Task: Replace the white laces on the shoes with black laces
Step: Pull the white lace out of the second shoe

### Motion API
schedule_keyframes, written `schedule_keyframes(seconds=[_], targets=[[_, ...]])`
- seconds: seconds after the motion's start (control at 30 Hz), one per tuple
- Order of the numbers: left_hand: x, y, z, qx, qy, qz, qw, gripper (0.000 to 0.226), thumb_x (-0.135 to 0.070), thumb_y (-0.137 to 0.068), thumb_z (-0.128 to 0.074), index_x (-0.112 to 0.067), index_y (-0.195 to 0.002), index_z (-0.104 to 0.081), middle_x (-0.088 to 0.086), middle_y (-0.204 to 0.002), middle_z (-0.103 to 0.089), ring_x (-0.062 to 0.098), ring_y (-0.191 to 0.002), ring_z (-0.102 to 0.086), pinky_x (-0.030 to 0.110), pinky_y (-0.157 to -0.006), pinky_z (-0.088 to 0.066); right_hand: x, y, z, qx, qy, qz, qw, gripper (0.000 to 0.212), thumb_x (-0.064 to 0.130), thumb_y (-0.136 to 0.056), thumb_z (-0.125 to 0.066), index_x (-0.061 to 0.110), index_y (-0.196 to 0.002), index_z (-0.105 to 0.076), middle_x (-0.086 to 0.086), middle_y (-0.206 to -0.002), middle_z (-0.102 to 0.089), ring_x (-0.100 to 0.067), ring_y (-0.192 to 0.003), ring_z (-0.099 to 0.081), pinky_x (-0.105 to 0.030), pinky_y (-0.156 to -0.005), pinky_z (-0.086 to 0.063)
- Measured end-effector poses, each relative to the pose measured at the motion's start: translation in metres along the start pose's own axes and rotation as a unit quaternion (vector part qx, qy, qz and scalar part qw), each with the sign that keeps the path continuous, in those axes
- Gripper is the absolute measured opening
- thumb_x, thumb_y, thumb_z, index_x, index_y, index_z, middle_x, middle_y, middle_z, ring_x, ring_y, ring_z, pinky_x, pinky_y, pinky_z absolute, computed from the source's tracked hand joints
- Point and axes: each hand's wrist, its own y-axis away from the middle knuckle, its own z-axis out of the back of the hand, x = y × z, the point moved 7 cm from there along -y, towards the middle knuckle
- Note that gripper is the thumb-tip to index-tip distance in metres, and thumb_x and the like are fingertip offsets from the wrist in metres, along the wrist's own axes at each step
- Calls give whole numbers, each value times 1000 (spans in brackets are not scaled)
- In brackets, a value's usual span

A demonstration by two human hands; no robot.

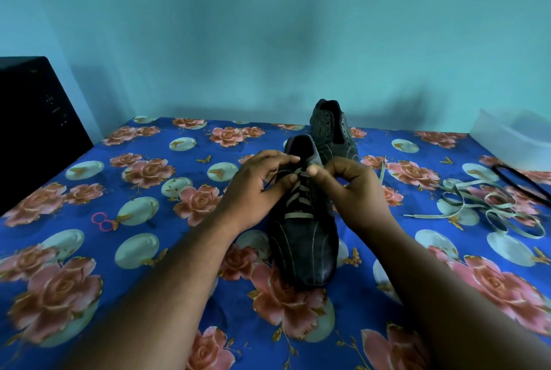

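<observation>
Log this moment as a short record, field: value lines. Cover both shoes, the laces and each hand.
near shoe: dark shoe on the floral cloth, toe toward the camera, white lace still threaded
far shoe: second dark shoe behind it, eyelets bare
loose white lace: pile on the cloth, right of the shoes
black lace: near the right edge, unused
left hand: pinches a lace end at the near shoe's top
right hand: pinches the lace at the top eyelets

A blue cloth (155,253) printed with pink roses and pale discs carries two dark, seemingly black shoes (304,238), the nearer one crossed by white laces (298,199), beside a loose white lace (489,208), a black lace (518,182), pink rings (103,221), under a teal wall (268,27).
</observation>
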Motion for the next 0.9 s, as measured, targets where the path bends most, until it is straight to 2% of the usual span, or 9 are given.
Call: schedule_keyframes(seconds=[0.1, 0.2, 0.27, 0.37, 0.5, 0.63, 0.73, 0.83, 0.9], targets=[[-2, 1, 0, -2, -3, -2, 1000, 35, -29, -96, -68, -26, -131, -67, -15, -122, -61, 4, -122, -55, 28, -104, -46, 1, -1, -4, 4, 83, 10, 997, 23, 37, -91, -73, 19, -77, -72, 5, -69, -66, -12, -64, -63, -32, -58, -51], [-2, 1, 0, 0, -1, 1, 1000, 34, -30, -97, -68, -27, -131, -66, -14, -123, -61, 5, -121, -56, 34, -104, -48, -2, 0, -5, 19, -31, -24, 999, 18, 22, -95, -71, 16, -78, -70, 1, -67, -63, -11, -63, -57, -27, -59, -48], [-1, 1, 0, 1, -1, 2, 1000, 32, -30, -98, -67, -29, -130, -66, -15, -123, -61, 6, -120, -56, 40, -104, -48, -2, 1, -1, 18, -153, -41, 987, 20, 21, -91, -68, 10, -75, -61, -12, -69, -51, -15, -67, -47, -25, -63, -40], [0, 2, 0, 3, 2, 11, 1000, 31, -31, -98, -66, -31, -129, -66, -16, -123, -60, 6, -119, -55, 40, -103, -49, 1, -1, 6, 2, -261, -52, 964, 17, 22, -86, -58, 11, -73, -54, -10, -69, -51, -17, -69, -46, -28, -68, -39], [-1, 1, -1, 6, 3, 9, 1000, 33, -30, -98, -66, -28, -131, -65, -13, -123, -60, 5, -119, -56, 32, -102, -50, -2, -1, 4, 9, -90, -67, 994, 41, 34, -98, -65, 8, -70, -52, -5, -61, -43, -12, -57, -39, -24, -53, -34], [-3, 1, -1, 3, 5, -1, 1000, 34, -27, -97, -67, -23, -131, -66, -10, -123, -60, 3, -120, -56, 17, -100, -46, -4, 2, -3, 27, 2, -66, 997, 23, 33, -93, -72, 14, -80, -71, -8, -57, -52, -9, -50, -43, -22, -48, -37], [-3, 2, 0, 2, 4, 1, 1000, 32, -27, -98, -67, -25, -130, -66, -11, -122, -61, 4, -118, -56, 18, -99, -44, 1, 2, 1, 11, -110, -63, 992, 31, 31, -94, -66, 2, -83, -65, -1, -58, -48, -9, -53, -40, -21, -50, -36], [-2, 2, 1, -2, 0, 3, 1000, 31, -29, -98, -67, -28, -128, -67, -17, -120, -59, 2, -118, -54, 21, -100, -43, -1, -1, 8, -20, -247, -68, 966, 24, 27, -96, -59, 5, -86, -58, -6, -67, -51, -13, -61, -46, -22, -57, -42], [-2, 2, 1, -2, -3, 4, 1000, 31, -29, -98, -67, -27, -129, -67, -18, -121, -59, -2, -119, -53, 16, -100, -40, -7, -2, 11, -46, -237, -74, 967, 20, 20, -102, -56, 5, -88, -56, -12, -70, -49, -16, -60, -46, -27, -58, -41]])
